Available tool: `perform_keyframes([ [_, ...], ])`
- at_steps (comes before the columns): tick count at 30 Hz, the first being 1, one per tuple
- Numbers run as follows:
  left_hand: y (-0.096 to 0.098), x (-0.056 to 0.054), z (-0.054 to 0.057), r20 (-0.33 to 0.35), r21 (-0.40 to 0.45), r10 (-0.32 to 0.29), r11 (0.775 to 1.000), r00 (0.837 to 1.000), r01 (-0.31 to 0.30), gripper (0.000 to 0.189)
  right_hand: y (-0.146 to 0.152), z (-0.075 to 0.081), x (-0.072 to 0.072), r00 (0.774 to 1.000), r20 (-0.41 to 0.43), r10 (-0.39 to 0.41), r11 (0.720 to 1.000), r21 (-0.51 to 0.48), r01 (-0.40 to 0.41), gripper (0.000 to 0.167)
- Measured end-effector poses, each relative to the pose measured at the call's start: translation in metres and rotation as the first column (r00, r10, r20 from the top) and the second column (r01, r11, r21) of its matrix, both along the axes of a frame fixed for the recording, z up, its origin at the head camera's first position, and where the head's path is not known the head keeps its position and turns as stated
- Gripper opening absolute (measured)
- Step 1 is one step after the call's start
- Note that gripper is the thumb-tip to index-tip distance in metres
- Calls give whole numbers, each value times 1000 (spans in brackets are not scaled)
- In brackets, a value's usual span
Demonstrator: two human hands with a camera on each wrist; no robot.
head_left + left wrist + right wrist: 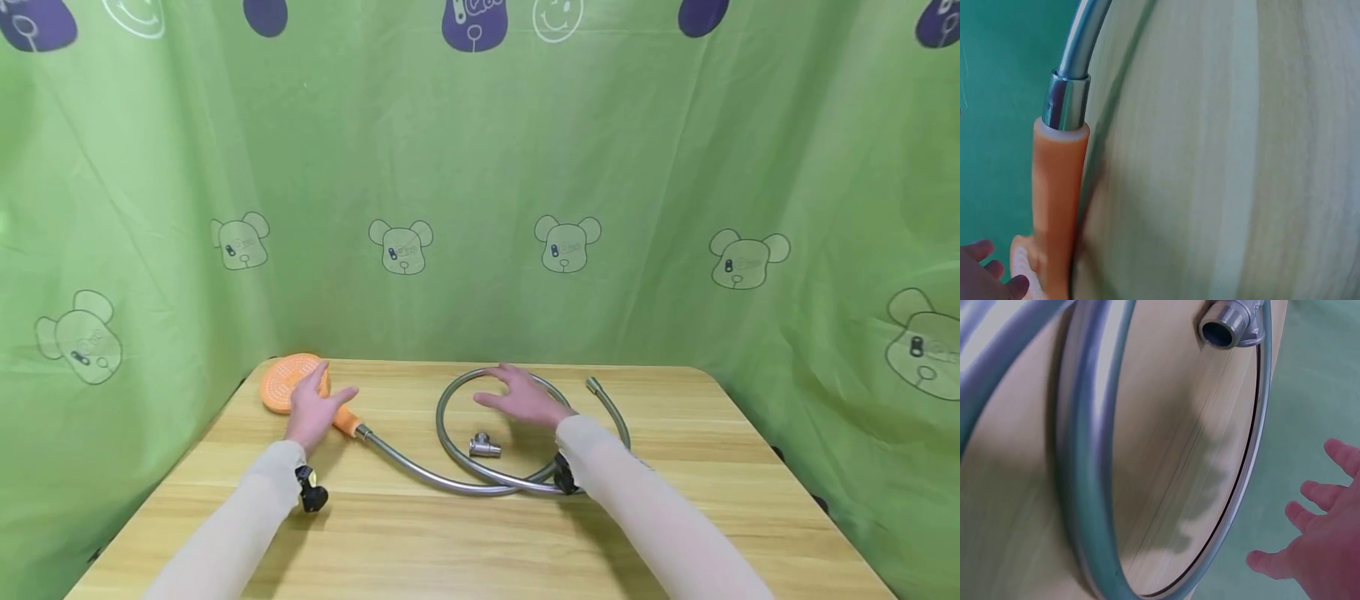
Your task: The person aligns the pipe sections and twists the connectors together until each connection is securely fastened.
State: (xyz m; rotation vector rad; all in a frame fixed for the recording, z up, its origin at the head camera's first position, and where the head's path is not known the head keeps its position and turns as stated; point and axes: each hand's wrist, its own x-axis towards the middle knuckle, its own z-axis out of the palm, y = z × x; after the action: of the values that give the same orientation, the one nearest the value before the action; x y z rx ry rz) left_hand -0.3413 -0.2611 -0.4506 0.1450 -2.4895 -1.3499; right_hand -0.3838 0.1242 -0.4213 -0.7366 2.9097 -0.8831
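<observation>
An orange shower head lies face up at the table's far left, its handle joined by a metal collar to a silver hose. My left hand hovers over it with fingers spread, overlapping the handle in the head view. The shower hose runs right and loops across the middle of the table. Above the loop's right part is my right hand, fingers apart and holding nothing; its shadow falls inside the loop in the right wrist view. A small chrome valve fitting lies within the loop.
The hose's free end with its metal nut points toward the far right of the wooden table. Green curtains printed with bear faces hang behind the table and along both sides.
</observation>
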Motion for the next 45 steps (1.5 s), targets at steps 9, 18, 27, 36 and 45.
perform_keyframes([
  [9, 16, -3, 11, 133, -249, -124, 956, 983, 154, 100, 13, 2, 1, 1000, -23, -20, 993, 120, 23, 85],
  [18, 36, -6, 20, 229, -334, -205, 902, 951, 275, 101, 25, 1, 2, 999, 16, -42, 986, 160, 39, 93],
  [27, 53, -4, 28, 263, -391, -255, 853, 931, 344, 105, 38, 4, 6, 998, 22, -51, 982, 183, 46, 92],
  [36, 67, -2, 31, 304, -416, -312, 806, 900, 420, 98, 55, -1, 6, 998, 22, -58, 977, 206, 52, 92],
  [45, 80, -3, 33, 326, -428, -354, 771, 877, 471, 100, 69, -1, 6, 998, 0, -59, 972, 229, 58, 92],
])
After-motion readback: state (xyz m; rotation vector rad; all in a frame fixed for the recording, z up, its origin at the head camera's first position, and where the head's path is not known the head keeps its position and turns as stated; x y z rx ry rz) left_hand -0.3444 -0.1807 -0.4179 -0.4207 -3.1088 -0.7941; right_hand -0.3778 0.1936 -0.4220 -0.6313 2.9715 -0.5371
